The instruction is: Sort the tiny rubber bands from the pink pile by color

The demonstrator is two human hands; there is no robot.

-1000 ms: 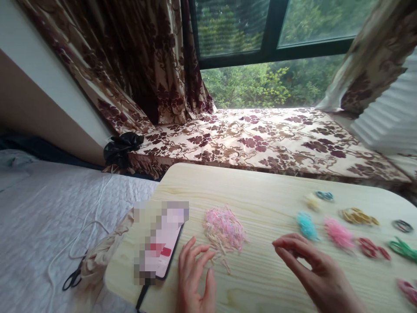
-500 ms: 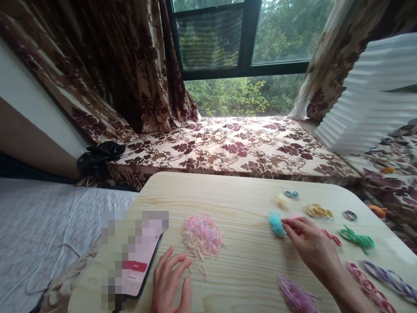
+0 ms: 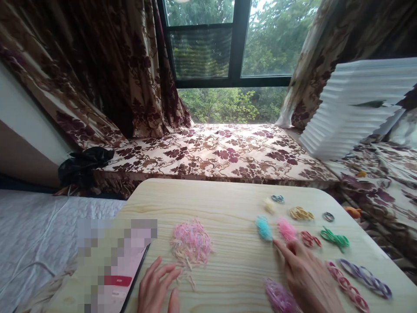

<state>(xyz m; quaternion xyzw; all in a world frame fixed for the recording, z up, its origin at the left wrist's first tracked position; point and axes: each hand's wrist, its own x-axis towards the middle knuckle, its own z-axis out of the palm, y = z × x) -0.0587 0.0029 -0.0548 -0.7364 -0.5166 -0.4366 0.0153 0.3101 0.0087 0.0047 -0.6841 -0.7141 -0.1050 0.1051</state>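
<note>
My left hand (image 3: pixel 158 284) rests by the table's near edge, fingers spread and holding nothing. It lies between a phone and a loose pile of small pink and pale elastic bands (image 3: pixel 191 243). My right hand (image 3: pixel 304 271) has its index finger stretched out, the tip beside the lower end of a turquoise pile of bands (image 3: pixel 263 228); nothing shows in its fingers. Just above that hand sits a bright pink pile of bands (image 3: pixel 286 229). A purple bunch of bands (image 3: pixel 278 296) lies left of my right wrist, partly hidden by it.
Pale-yellow bands (image 3: pixel 269 205), yellow bands (image 3: pixel 301 213), red bands (image 3: pixel 310 239), green bands (image 3: pixel 335 238) and hair ties in pink (image 3: pixel 348 287) and purple (image 3: pixel 365 278) lie at the table's right. The phone (image 3: pixel 120 278), partly pixelated, is at the left. Beyond is a floral window seat (image 3: pixel 224 152).
My right hand has drawn back toward me from the turquoise pile, and its index finger is now straightened. The pink pile is uncovered. The whole view has shifted slightly.
</note>
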